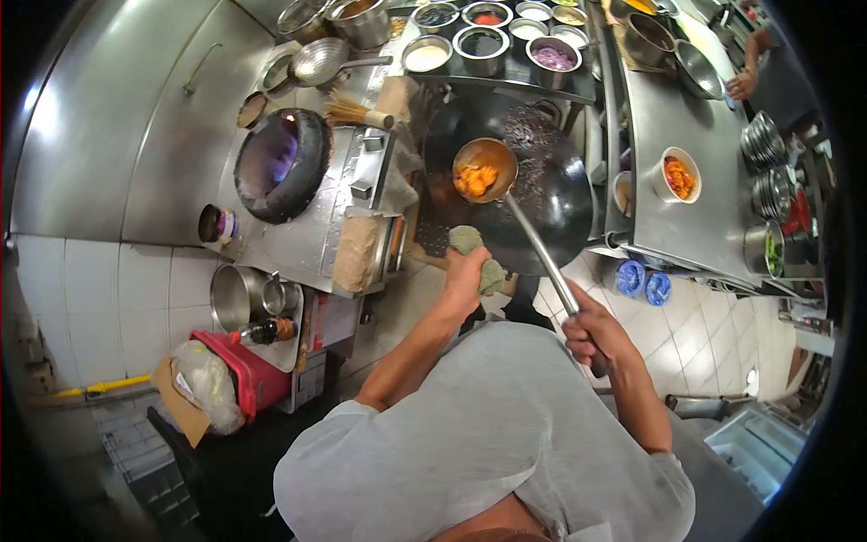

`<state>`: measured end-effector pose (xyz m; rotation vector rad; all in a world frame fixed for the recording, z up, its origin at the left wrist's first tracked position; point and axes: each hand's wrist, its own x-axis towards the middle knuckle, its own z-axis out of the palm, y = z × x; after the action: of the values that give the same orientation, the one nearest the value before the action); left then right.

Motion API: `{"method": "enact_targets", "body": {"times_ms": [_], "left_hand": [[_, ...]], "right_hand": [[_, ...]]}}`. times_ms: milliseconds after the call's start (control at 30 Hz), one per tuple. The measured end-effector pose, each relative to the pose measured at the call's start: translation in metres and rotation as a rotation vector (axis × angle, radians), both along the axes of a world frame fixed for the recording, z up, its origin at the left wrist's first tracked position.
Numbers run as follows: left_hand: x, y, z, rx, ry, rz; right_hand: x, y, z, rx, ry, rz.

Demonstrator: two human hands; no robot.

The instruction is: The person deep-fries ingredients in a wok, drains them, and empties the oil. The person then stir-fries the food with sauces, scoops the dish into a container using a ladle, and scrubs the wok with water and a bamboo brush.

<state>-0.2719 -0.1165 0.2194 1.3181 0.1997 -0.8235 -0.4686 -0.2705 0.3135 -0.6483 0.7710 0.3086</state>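
Note:
My left hand (pixel 466 275) is closed round a folded green-grey cloth (pixel 467 240) at the near left edge of a large dark wok (pixel 564 194). Wrapped round the long metal handle of a ladle (pixel 539 244) is my right hand (pixel 596 332), to the right of my body. The ladle's bowl is over the wok and holds orange food pieces (pixel 476 180). Dark residue lies on the wok's far inner wall. Whether the cloth covers a wok handle cannot be seen.
A burner (pixel 283 166) with a flame is at the left, beside a bamboo brush (pixel 354 111). Bowls of ingredients (pixel 480 45) stand beyond the wok. On the right counter (pixel 659 117) is a white tub (pixel 679 176) of orange-red food. Another person's hand (pixel 743 85) is at the upper right.

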Motion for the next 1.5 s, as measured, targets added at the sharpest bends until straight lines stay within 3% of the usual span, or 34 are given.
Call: {"method": "enact_targets", "body": {"times_ms": [33, 67, 133, 300, 467, 600, 667, 733, 800, 867, 933, 1133, 1167, 1367, 1467, 1500], "left_hand": [[0.003, 0.004, -0.006, -0.022, 0.050, -0.031], [0.005, 0.008, -0.012, -0.044, 0.102, -0.065], [0.007, 0.015, -0.017, -0.047, 0.096, -0.062], [0.008, 0.015, -0.004, -0.006, 0.116, 0.007], [0.021, 0.018, 0.005, -0.079, 0.199, -0.029], [0.032, 0.012, 0.011, -0.057, 0.161, -0.020], [0.046, 0.008, 0.002, -0.086, 0.277, 0.055], [0.051, -0.002, 0.011, -0.119, 0.191, 0.100], [0.059, -0.005, 0.015, -0.148, 0.272, 0.074], [0.064, -0.009, 0.018, -0.171, 0.260, 0.076], [0.069, -0.011, 0.024, -0.189, 0.245, 0.083], [0.080, -0.014, 0.061, -0.140, 0.250, 0.216], [0.089, -0.003, 0.049, -0.275, 0.252, 0.148], [0.144, 0.040, 0.012, -0.249, 0.271, 0.337], [0.140, 0.034, 0.040, -0.308, 0.214, 0.385], [0.154, 0.048, 0.034, -0.346, 0.296, 0.405]], "right_hand": [[-0.011, -0.005, -0.009, 0.270, -0.077, -0.064], [-0.019, -0.006, -0.019, 0.285, -0.080, -0.052], [-0.027, -0.006, -0.038, 0.849, -0.165, -0.299], [-0.015, -0.014, -0.034, 0.565, -0.187, -0.155], [-0.035, -0.023, -0.010, 0.389, -0.184, -0.246], [-0.066, -0.021, 0.034, 0.051, -0.096, -0.412], [-0.077, -0.017, 0.048, -0.320, -0.019, -0.441], [-0.094, -0.018, 0.035, -0.452, -0.053, -0.444], [-0.103, -0.018, 0.014, -0.850, 0.087, -0.457], [-0.113, -0.029, -0.013, -0.894, 0.138, -0.444], [-0.120, -0.041, -0.035, -1.116, 0.339, -0.337], [-0.131, -0.069, -0.059, -1.206, 0.435, -0.342], [-0.135, -0.073, -0.059, -1.222, 0.433, -0.351], [-0.150, -0.082, -0.049, -1.194, 0.431, -0.334], [-0.148, -0.078, -0.055, -1.218, 0.371, -0.399], [-0.147, -0.079, -0.047, -1.057, 0.292, -0.498]]}}
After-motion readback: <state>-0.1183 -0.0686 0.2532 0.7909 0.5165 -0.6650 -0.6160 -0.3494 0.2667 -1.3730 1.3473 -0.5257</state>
